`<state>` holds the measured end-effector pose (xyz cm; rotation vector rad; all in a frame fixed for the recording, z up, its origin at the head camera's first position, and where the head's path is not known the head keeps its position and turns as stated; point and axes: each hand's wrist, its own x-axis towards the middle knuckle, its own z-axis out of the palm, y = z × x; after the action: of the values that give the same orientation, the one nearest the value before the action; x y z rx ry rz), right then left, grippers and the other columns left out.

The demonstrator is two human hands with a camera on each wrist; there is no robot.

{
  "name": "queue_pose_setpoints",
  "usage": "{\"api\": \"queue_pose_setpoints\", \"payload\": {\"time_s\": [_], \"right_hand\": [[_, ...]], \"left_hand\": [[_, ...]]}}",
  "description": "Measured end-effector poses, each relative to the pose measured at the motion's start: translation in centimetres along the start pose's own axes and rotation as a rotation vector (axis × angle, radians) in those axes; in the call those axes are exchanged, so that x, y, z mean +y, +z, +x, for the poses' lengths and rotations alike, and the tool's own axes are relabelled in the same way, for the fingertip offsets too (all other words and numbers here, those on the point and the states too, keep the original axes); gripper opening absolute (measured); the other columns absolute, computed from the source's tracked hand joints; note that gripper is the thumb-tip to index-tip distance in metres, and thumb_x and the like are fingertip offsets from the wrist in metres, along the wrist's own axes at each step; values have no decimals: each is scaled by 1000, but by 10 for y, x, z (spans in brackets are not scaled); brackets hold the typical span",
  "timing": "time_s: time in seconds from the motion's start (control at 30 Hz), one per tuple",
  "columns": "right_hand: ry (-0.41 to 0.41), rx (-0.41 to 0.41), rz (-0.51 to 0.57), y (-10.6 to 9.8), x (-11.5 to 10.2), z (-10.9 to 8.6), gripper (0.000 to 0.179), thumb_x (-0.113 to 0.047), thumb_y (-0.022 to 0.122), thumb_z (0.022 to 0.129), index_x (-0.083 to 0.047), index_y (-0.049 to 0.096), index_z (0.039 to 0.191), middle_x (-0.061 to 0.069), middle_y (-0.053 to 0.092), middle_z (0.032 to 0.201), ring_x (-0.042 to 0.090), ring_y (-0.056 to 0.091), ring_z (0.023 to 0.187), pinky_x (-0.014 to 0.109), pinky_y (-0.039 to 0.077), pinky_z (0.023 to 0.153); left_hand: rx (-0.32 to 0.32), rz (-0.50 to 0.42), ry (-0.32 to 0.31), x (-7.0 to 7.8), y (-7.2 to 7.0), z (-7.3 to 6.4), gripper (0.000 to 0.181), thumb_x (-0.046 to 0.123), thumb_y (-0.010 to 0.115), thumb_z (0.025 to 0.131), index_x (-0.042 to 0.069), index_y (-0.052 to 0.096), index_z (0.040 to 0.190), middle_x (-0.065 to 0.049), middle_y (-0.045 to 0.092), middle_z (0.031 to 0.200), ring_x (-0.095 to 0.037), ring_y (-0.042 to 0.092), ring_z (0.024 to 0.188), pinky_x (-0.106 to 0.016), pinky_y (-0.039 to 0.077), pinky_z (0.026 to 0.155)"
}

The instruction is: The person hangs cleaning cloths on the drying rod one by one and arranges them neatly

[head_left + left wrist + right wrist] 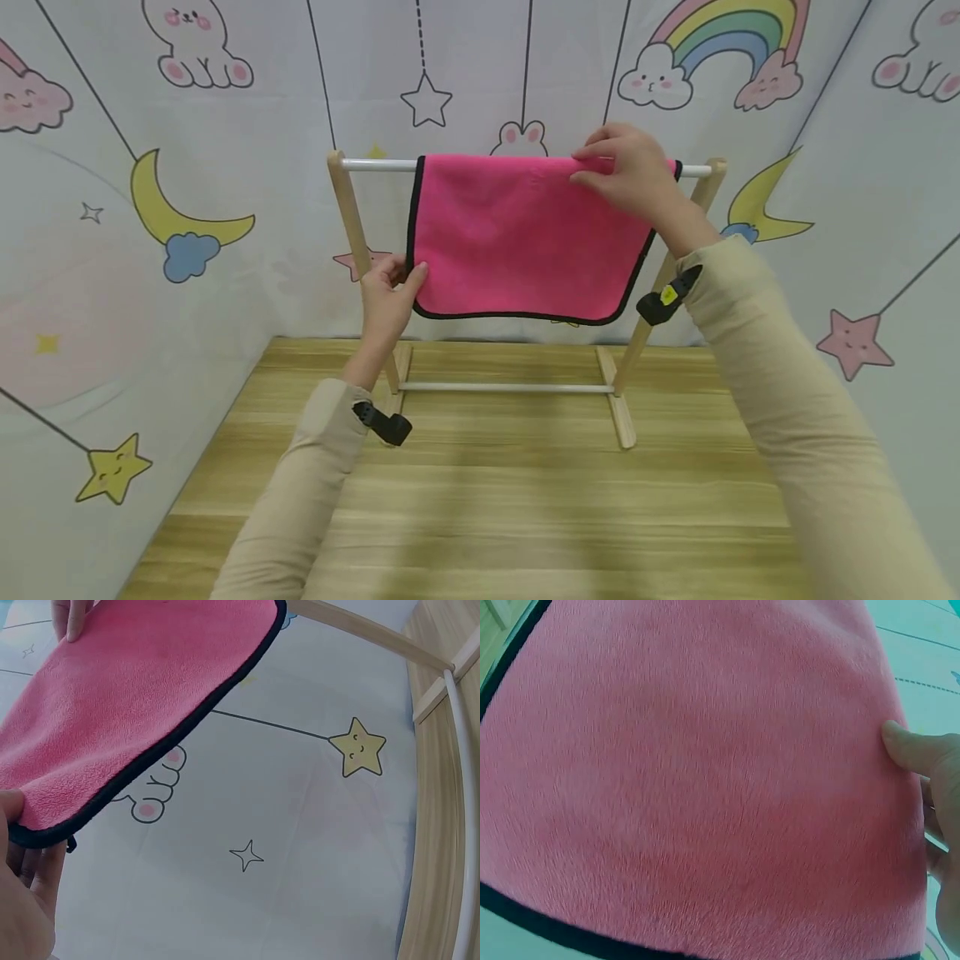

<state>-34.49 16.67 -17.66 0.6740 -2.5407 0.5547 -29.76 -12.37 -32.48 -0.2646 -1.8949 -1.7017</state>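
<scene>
A pink plush towel [517,242] with black edging hangs folded over the white top bar [378,165] of a small wooden rack. My left hand [387,300] pinches its left edge near the lower corner, thumb in front and fingers behind; the left wrist view shows this hand [26,900] at the black-trimmed corner. At the top fold, right of the middle, my right hand [630,171] holds the cloth. In the right wrist view the thumb of that hand [949,795] lies on the plush face, with the other fingers partly hidden behind the towel.
The rack's wooden legs [351,212] lean at both sides, joined low down by a white crossbar [506,387]. It stands on a wood-grain tabletop [480,500]. Close behind and at the sides hangs a white printed backdrop [285,100] with cartoon stars, moons and clouds.
</scene>
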Motion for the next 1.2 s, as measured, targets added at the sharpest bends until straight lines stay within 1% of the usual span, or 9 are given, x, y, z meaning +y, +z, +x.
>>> {"api": "queue_pose_setpoints", "payload": {"time_s": [0.2, 0.27, 0.33, 0.43, 0.53, 0.6, 0.8, 0.93, 1.2], "right_hand": [[-76, 89, -39, -2, 4, -3, 22, -14, 63, 86, -1, 69, 103, 13, 62, 96, 24, 53, 92, 34, 44, 76], [-103, 126, -63, -3, 1, 0, 21, -14, 61, 87, 0, 69, 101, 14, 63, 94, 24, 54, 90, 34, 45, 76], [-81, 136, -74, -4, -1, 4, 23, -16, 59, 89, 0, 69, 102, 14, 64, 96, 24, 55, 91, 34, 45, 78], [27, 38, -55, -7, -3, 9, 28, -21, 53, 92, -4, 65, 112, 13, 63, 105, 24, 53, 95, 35, 45, 82], [136, -84, -18, -9, -1, 9, 33, -26, 48, 94, -8, 61, 119, 12, 62, 112, 23, 53, 97, 34, 45, 83], [155, -112, -7, -10, 2, 7, 34, -27, 48, 95, -9, 60, 121, 11, 62, 114, 22, 53, 98, 35, 46, 84], [91, -74, -22, -15, 9, -3, 33, -24, 54, 92, -6, 62, 118, 13, 61, 116, 25, 53, 107, 39, 46, 93], [47, -31, -82, -18, 16, -11, 36, -24, 58, 89, -5, 60, 119, 15, 58, 120, 28, 47, 115, 44, 42, 97], [39, 88, -74, -21, 31, -23, 28, -19, 57, 90, 0, 65, 109, 17, 59, 104, 29, 48, 102, 40, 45, 82]], "left_hand": [[0, 18, -10, 7, -2, -1, 21, 6, 65, 83, -12, 63, 93, 3, 61, 73, 2, 52, 63, -9, 44, 57], [16, 20, -11, 17, -2, -2, 21, 4, 64, 83, -13, 62, 93, 1, 62, 74, 2, 52, 62, -9, 44, 56], [35, 4, 6, 29, -1, -2, 21, 4, 64, 83, -15, 61, 94, 3, 61, 73, 3, 51, 62, -9, 43, 56], [62, -4, 8, 44, 1, -1, 22, 3, 64, 83, -15, 62, 96, 1, 61, 75, 2, 50, 61, -9, 44, 57], [68, 4, 15, 49, 4, 0, 23, 4, 64, 83, -15, 62, 96, -3, 61, 76, 3, 50, 61, -9, 44, 57], [65, 12, 17, 50, 5, -1, 23, 4, 64, 83, -15, 62, 95, -5, 62, 77, 3, 49, 61, -9, 43, 56], [61, -10, 24, 51, 6, 0, 21, 2, 63, 83, -16, 62, 94, 8, 58, 71, 2, 49, 61, -9, 42, 56], [57, -22, 21, 53, 7, 1, 22, 3, 64, 83, -15, 62, 95, 14, 56, 69, 2, 49, 60, -10, 42, 56], [16, -22, 9, 55, 6, -1, 23, 6, 62, 85, -14, 62, 97, 11, 57, 71, -2, 49, 65, -10, 44, 56]]}}
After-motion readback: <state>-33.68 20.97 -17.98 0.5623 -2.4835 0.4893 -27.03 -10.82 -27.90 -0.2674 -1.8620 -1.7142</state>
